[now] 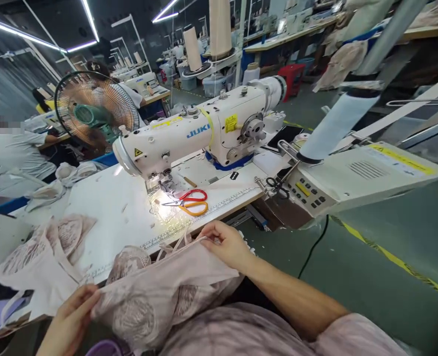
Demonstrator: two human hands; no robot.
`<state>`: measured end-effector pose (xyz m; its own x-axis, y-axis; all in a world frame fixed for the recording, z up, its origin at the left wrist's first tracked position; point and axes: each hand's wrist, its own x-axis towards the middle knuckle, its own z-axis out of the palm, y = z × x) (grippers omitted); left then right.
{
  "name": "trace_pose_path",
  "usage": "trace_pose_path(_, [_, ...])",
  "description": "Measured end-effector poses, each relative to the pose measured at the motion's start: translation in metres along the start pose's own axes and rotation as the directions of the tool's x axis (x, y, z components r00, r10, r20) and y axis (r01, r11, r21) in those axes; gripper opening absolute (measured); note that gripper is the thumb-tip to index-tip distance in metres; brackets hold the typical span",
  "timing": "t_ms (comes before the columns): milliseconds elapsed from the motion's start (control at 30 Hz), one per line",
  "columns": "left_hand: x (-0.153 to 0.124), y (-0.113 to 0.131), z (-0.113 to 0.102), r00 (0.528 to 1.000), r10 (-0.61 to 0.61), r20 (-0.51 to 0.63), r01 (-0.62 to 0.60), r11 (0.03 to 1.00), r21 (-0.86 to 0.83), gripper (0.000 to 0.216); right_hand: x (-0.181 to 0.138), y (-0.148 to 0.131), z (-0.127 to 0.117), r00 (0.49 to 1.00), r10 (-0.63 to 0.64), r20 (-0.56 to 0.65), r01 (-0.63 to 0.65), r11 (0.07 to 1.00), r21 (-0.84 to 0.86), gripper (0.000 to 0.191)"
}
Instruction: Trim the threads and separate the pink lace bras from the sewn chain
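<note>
A pale pink lace garment is stretched between my two hands over my lap, at the near edge of the white sewing table. My left hand pinches its lower left edge. My right hand pinches its upper right edge and a thin strap. Beyond them stands a white Juki sewing machine, its needle area lit. Red and orange scissors lie on the table just past my right hand.
More pink lace pieces are piled at the table's left. A control box with small snips sits right of the machine. A fan, thread cones and other workers stand behind. Yellow floor tape runs at right.
</note>
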<state>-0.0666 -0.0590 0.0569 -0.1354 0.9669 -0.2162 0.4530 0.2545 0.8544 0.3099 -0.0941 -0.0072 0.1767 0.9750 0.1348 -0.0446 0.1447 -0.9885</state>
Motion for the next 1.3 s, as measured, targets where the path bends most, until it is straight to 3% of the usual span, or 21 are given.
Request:
trace_pose_path(133, [0.022, 0.002, 0.020, 0.997, 0.070, 0.026, -0.070, 0.998, 0.006, 0.062, -0.004, 0.019, -0.009, 0.998, 0.017, -0.062, -0.019, 0.999, -0.048, 0.020])
trace_pose_path(267, [0.034, 0.009, 0.024, 0.991, 0.131, 0.034, -0.134, 0.988, 0.079, 0.049, -0.006, 0.022, -0.015, 0.996, 0.022, -0.088, -0.029, 0.996, -0.080, 0.021])
trace_pose_path(500, [0.033, 0.022, 0.020, 0.987, 0.142, 0.070, -0.155, 0.957, 0.247, 0.048, -0.004, 0.023, -0.020, 0.997, 0.029, -0.077, -0.039, 0.989, -0.142, 0.017])
trace_pose_path(600, [0.024, 0.032, 0.024, 0.981, 0.194, 0.009, -0.184, 0.915, 0.359, 0.045, -0.001, 0.017, -0.019, 0.999, 0.027, -0.027, -0.030, 0.991, -0.129, 0.011])
trace_pose_path(667, [0.015, 0.043, 0.038, 0.929, 0.369, -0.018, -0.318, 0.824, 0.468, 0.039, 0.002, 0.007, -0.016, 1.000, 0.003, 0.019, -0.001, 0.992, -0.123, 0.006])
trace_pose_path(700, [0.010, 0.050, 0.048, 0.874, 0.485, 0.023, -0.427, 0.747, 0.509, 0.034, 0.004, 0.001, -0.014, 0.999, -0.009, 0.044, 0.014, 0.993, -0.119, 0.006])
trace_pose_path(800, [0.002, 0.078, 0.091, 0.673, 0.673, 0.306, -0.734, 0.559, 0.385, 0.022, 0.012, -0.013, -0.009, 0.995, -0.051, 0.086, 0.059, 0.993, -0.102, 0.007])
trace_pose_path(867, [0.002, 0.099, 0.122, 0.576, 0.653, 0.492, -0.812, 0.529, 0.248, 0.024, 0.017, -0.019, -0.009, 0.989, -0.096, 0.112, 0.105, 0.992, -0.070, 0.007])
trace_pose_path(967, [0.010, 0.124, 0.158, 0.535, 0.470, 0.702, -0.754, 0.640, 0.146, 0.025, 0.023, -0.021, -0.011, 0.976, -0.154, 0.157, 0.158, 0.987, -0.015, 0.005])
trace_pose_path(1033, [0.016, 0.131, 0.169, 0.532, 0.361, 0.766, -0.680, 0.721, 0.132, 0.033, 0.026, -0.020, -0.011, 0.978, -0.134, 0.160, 0.130, 0.991, 0.036, 0.006])
trace_pose_path(1100, [0.020, 0.129, 0.172, 0.567, 0.334, 0.753, -0.635, 0.760, 0.140, 0.040, 0.029, -0.018, -0.009, 0.987, -0.078, 0.140, 0.063, 0.992, 0.108, 0.005])
trace_pose_path(1300, [0.021, 0.109, 0.170, 0.662, 0.458, 0.594, -0.639, 0.758, 0.127, 0.043, 0.040, -0.015, -0.005, 0.996, 0.007, 0.092, -0.025, 0.979, 0.203, 0.017])
